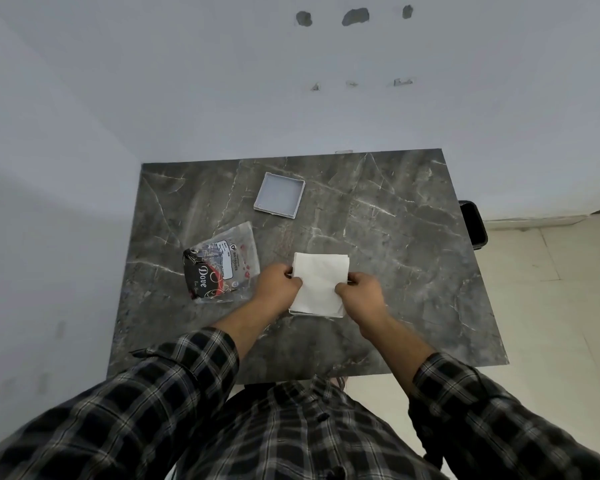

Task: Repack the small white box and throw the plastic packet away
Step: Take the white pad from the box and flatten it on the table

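Both hands, left hand (280, 284) and right hand (359, 289), pinch tissues (321, 282) over the box (314, 312); lid (279, 195) lies toward the table's (413, 271) far edge.

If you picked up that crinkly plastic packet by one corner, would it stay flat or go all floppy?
Probably floppy: the plastic packet looks thin, wrinkled and partly see-through where it lies on the table. It also looks nearly empty and flat, so likely very light. Its shiny film might feel a bit slippery, and a nudge would probably slide it easily.

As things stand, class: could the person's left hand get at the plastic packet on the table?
Probably yes. The plastic packet lies flat just beside the left hand with nothing between them, though that hand is now gripping the white tissue stack.
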